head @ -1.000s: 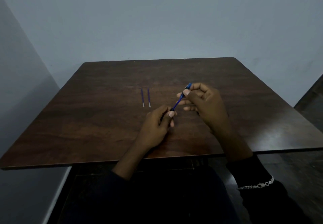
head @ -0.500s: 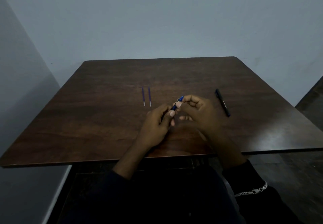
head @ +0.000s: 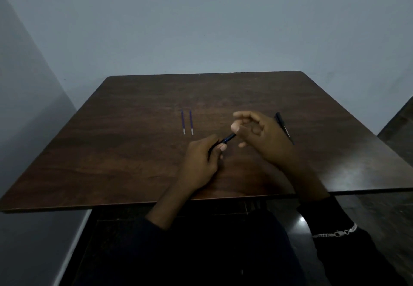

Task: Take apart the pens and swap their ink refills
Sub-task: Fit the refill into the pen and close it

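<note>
A second ago a long blue stretch showed between the hands; now only a short dark stub of the pen (head: 228,139) does, the rest hidden in the left hand (head: 201,162), which grips its barrel just above the table (head: 111,151). The right hand (head: 261,136) has loosened, fingers half curled, thumb at the pen's end; pinching or merely touching, this dim view won't say. The two refills (head: 191,121) lie untouched well aside, the black pen (head: 285,127) behind the right hand, so the swap likely remains ahead
</note>
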`<state>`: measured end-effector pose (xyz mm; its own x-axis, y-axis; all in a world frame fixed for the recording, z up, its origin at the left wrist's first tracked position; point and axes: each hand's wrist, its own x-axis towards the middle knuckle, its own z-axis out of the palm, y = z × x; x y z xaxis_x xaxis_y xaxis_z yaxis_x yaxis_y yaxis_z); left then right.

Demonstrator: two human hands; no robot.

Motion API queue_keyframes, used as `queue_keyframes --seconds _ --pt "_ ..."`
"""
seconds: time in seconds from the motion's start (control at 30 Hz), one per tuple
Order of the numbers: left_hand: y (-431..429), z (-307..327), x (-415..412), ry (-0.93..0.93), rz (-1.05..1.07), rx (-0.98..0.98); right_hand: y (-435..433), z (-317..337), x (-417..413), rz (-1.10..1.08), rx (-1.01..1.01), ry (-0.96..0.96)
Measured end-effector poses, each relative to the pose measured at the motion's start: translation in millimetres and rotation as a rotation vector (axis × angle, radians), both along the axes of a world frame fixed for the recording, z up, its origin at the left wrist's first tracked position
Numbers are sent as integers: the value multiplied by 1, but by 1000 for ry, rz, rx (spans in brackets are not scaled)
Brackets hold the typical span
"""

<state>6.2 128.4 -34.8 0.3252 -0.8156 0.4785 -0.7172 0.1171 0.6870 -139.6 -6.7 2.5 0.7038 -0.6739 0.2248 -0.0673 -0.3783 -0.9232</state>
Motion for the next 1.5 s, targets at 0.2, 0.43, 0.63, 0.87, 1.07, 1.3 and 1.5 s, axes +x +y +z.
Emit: queue_keyframes --seconds 0.2,0.43,0.63,0.87,1.07,1.3,1.5 --pt "-1 -2 0 -20 6 19 -5 13 -5 40 -415 178" --pt "1 -1 0 -41 -22 25 -1 4 5 -18 -581 320" --pt "-1 -1 -2 -38 -12 9 -6 -19 -1 40 -215 80" --pt "-2 -3 -1 -98 -14 19 -3 -37 -2 2 -163 -55" --pt "-1 -2 -2 -125 -35 30 -2 -40 -3 -168 -429 49" --pt "-3 -4 -1 -140 -6 50 -1 -43 -1 -65 -339 -45" --pt "-1 -4 -3 -178 -50 33 5 -36 -4 -130 -502 87"
